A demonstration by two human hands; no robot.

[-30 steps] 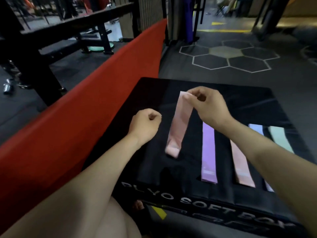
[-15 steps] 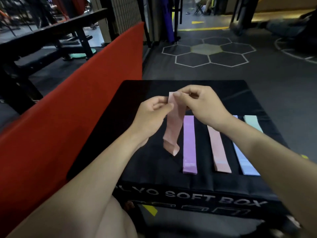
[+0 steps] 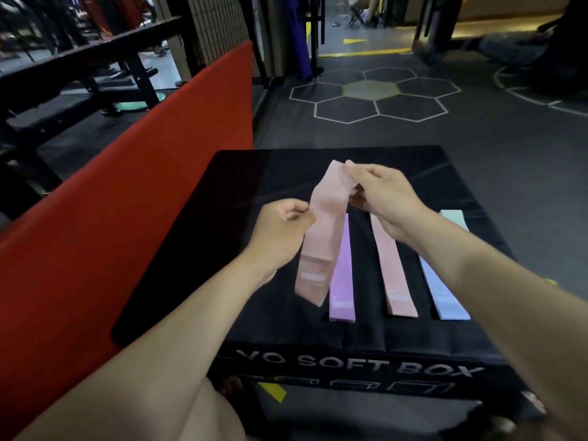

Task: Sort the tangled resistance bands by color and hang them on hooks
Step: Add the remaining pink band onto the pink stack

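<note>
A pale pink resistance band (image 3: 321,237) hangs above the black plyo soft box (image 3: 254,249). My right hand (image 3: 381,195) pinches its top end, and my left hand (image 3: 283,230) grips its left edge lower down. The band's lower end dangles over the box. Flat on the box lie a purple band (image 3: 342,281), a second pink band (image 3: 394,275), a light blue band (image 3: 445,291) and a mint green band (image 3: 455,219), side by side. My right forearm hides parts of the blue and green bands. No hooks are in view.
A long red padded edge (image 3: 127,202) runs along the left of the box. Black gym benches and racks (image 3: 79,74) stand beyond it. Dark rubber floor with white hexagon markings (image 3: 369,97) lies ahead.
My left hand came over from a closed fist and took hold of the pink band's side. The band now hangs more open and lower over the box. The view shifted left.
</note>
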